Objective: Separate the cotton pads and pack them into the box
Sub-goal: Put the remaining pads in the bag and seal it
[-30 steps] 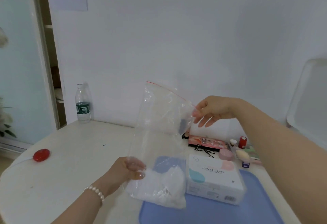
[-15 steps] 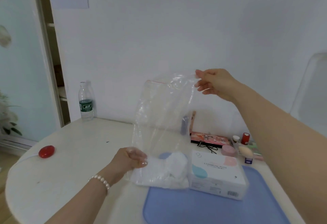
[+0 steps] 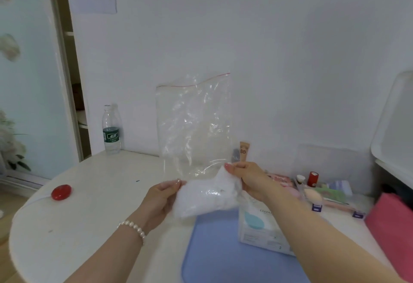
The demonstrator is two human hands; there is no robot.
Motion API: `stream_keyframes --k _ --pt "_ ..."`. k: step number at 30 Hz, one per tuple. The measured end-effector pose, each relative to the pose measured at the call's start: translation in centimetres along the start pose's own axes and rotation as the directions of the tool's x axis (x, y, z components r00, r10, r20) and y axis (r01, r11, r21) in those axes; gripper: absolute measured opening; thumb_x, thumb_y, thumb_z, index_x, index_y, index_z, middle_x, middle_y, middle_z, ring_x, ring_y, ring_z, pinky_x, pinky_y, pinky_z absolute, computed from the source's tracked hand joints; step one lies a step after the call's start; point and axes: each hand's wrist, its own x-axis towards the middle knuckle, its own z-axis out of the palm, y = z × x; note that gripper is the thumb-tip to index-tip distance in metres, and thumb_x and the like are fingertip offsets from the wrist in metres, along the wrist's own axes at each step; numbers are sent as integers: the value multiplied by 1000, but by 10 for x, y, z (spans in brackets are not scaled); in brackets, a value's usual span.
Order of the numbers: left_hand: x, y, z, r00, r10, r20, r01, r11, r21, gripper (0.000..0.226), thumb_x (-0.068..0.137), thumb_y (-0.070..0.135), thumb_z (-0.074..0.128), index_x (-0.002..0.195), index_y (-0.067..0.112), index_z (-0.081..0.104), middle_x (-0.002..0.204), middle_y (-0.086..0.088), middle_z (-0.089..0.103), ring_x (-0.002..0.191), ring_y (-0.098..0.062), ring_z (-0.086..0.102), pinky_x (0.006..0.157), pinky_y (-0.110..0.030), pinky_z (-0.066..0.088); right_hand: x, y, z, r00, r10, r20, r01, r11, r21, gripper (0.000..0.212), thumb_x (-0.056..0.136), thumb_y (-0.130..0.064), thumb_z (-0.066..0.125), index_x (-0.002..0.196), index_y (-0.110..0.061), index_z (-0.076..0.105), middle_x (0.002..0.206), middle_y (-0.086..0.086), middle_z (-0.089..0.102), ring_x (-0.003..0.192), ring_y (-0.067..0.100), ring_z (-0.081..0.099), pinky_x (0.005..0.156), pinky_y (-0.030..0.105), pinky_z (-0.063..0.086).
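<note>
since half a second ago the right hand [image 3: 250, 180] has dropped from the bag's top edge to its lower end, and the clear zip bag [image 3: 194, 126] now stands upright by itself. both hands pinch the bag low down, just above the near blue mat [image 3: 214, 249]: the left hand [image 3: 161, 195] closes thumb and fingers on the left side of the white cotton pads [image 3: 205, 195] bunched at the bottom, the right hand closes on the right side. the bag's long axis runs vertical, its red-lined mouth pointing up toward the far wall. the box [image 3: 257, 226] lies on the mat just right of the bundle, partly behind the right forearm. the step appears to be getting the pads out; next likely calls for opening the mouth and reaching in.
</note>
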Motion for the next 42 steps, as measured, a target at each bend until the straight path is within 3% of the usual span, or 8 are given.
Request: stream_keyframes --k 6,13,16,21,27,31,34,42 --pt "1 5 -18 993 -99 63 82 969 235 19 89 11 59 81 11 77 96 -7 73 78 -13 63 71 -24 44 -1 -4 -12 997 64 45 -57 987 -153 17 85 -20 65 93 -6 71 72 -2 66 63 11 55 58 21 45" --pt "15 42 -17 997 -23 -72 50 910 411 10 81 4 68 91 5 69 87 -6 73 35 -5 23 36 -13 18 6 -20 -10 994 34 -102 -56 975 -214 13 76 0 71 88 -6 70 70 3 59 40 8 43 39 17 32" --pt "20 60 -10 996 82 -25 -70 943 324 14 87 -8 55 88 3 64 91 -10 70 35 -5 46 37 -14 38 10 -31 -3 991 -15 -137 21 999 45 15 81 12 59 81 -3 61 79 12 60 54 19 67 46 19 51" --pt "16 67 -9 984 173 31 -175 975 138 15 83 -8 57 91 3 63 99 -12 68 88 -22 69 83 -32 53 8 -27 7 994 -105 -41 113 942 315 15 83 4 62 74 -6 54 84 14 65 88 31 67 80 33 57" --pt "2 16 -39 987 -137 -80 154 946 284 26 88 33 61 94 7 61 99 -8 72 61 -21 64 66 -34 56 -4 37 11 998 8 -64 -18 986 -168 25 76 4 71 64 -6 51 78 17 61 82 27 64 83 34 54" --pt "-7 -9 -50 978 -193 -82 208 943 261 7 90 12 60 90 5 59 102 -11 71 36 -11 49 48 -26 54 -19 35 15 979 205 0 -198 947 -253 19 78 -5 71 90 -5 57 91 14 65 57 24 67 54 29 57" --pt "-15 -14 -50 975 -219 -39 222 960 172 6 90 1 55 87 6 55 89 -8 73 44 -15 61 48 -27 55 -25 25 23 953 301 23 -295 945 -144 25 85 -22 67 98 -6 53 103 16 68 46 21 64 45 24 53" --pt "-41 -26 -68 930 -367 -9 362 913 189 11 91 -4 51 83 -4 58 84 -22 72 73 -24 73 61 -32 60 -45 50 28 949 259 -182 -290 941 -175 2 84 8 58 86 7 57 78 26 64 52 24 67 47 27 55"
